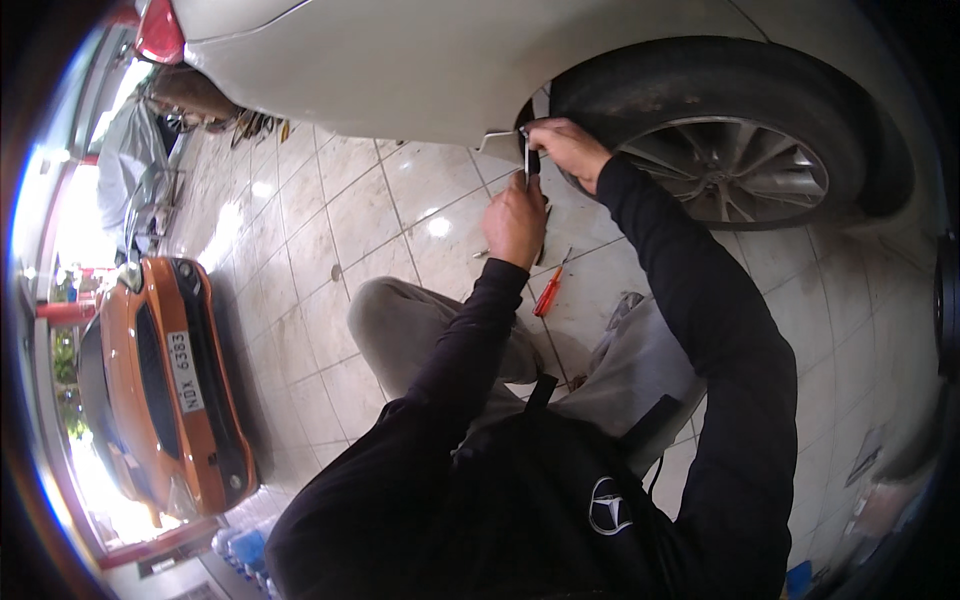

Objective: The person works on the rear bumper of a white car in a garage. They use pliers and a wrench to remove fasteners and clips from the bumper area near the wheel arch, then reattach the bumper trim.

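My left hand (514,222) is closed around the lower end of a slim silver metal tool (527,158), perhaps a wrench; its exact kind is hard to make out. At the tool's upper end, the fingers of my right hand (570,150) are closed on it, against the lower corner of a pale car's bumper (400,105), where it meets the wheel arch. What lies behind those fingers is hidden. Just right of that hand is the car's rear wheel (715,165). A screwdriver with a red handle (548,293) lies on the floor below my hands.
A small metal piece (480,253) rests on the tiled floor (340,225) near my left hand. My bent knee (390,315) is below it. An orange car (165,385) stands at the left, and a covered vehicle (135,155) is farther back.
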### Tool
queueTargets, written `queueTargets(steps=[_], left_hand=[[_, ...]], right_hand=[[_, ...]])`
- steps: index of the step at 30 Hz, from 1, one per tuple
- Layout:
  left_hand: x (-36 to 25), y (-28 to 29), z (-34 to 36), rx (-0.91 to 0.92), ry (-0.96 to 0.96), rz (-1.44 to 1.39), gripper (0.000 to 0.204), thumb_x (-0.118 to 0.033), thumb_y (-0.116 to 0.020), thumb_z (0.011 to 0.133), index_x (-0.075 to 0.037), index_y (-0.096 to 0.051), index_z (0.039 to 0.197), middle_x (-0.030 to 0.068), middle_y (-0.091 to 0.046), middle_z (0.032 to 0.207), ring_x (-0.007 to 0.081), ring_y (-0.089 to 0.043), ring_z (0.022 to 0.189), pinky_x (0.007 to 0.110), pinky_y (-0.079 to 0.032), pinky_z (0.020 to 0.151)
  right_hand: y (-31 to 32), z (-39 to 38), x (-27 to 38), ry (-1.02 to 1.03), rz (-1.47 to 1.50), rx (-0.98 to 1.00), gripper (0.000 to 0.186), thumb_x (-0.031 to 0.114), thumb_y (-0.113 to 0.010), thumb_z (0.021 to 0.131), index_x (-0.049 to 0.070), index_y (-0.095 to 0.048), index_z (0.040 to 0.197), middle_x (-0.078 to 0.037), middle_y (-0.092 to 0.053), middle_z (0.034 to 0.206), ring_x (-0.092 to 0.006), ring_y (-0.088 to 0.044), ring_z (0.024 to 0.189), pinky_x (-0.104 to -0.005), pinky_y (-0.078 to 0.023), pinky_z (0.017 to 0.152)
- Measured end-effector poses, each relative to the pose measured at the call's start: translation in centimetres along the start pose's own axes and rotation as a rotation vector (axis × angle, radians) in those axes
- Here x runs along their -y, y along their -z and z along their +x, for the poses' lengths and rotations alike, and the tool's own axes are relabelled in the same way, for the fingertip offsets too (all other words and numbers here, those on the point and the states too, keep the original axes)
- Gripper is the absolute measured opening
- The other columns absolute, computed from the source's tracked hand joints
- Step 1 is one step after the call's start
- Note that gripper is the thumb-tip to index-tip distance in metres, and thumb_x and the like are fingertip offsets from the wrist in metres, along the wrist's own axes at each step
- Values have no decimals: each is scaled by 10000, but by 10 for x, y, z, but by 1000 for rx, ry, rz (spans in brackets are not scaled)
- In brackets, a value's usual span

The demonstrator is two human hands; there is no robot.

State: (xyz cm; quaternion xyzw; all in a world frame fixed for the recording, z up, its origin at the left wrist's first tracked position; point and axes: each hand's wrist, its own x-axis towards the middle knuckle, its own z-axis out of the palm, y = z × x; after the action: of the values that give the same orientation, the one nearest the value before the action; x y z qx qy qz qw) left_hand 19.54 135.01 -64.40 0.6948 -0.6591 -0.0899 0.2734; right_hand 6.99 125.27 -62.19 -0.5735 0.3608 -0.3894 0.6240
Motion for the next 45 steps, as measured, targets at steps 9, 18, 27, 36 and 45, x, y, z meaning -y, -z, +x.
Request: queueTargets(steps=[9,18,27,36,45], left_hand=[[32,-79,44,-5,158,56,237,-268,-473,975,-76,-611,953,210,-691,825,406,-676,786,517,-518,657],[20,-28,2,102,70,74,204,-240,-553,930,-71,-643,998,208,-690,804,392,-680,760,502,-531,652],[2,10,1,70,59,-113,212,-234,-555,926,-48,-649,967,184,-688,756,393,-674,728,494,-532,658],[28,-78,55,-3,152,45,166,-219,-524,933,-91,-631,936,191,-692,817,395,-676,781,506,-523,646],[12,-7,0,-3,60,-15,214,-215,-552,916,-62,-654,1026,200,-696,860,388,-678,788,496,-530,669]], right_hand=[[-16,-5,14,-21,-168,-132,443,155,-539,825,-64,-623,1201,-94,-659,1155,-181,-567,1055,-259,-402,956],[0,-14,11,-120,-150,-25,432,160,-561,822,-73,-624,1180,-81,-660,1109,-156,-559,1053,-262,-403,959],[-2,-6,11,-128,-99,-31,418,152,-551,826,-63,-628,1175,-60,-661,1062,-147,-553,1019,-258,-405,946],[-19,-10,17,-28,-149,-128,206,169,-520,838,-1,-619,898,-103,-634,890,-202,-569,849,-333,-451,779],[-4,-8,11,-109,-134,-13,266,161,-523,844,11,-663,1012,-1,-632,949,-119,-518,911,-248,-405,856]])
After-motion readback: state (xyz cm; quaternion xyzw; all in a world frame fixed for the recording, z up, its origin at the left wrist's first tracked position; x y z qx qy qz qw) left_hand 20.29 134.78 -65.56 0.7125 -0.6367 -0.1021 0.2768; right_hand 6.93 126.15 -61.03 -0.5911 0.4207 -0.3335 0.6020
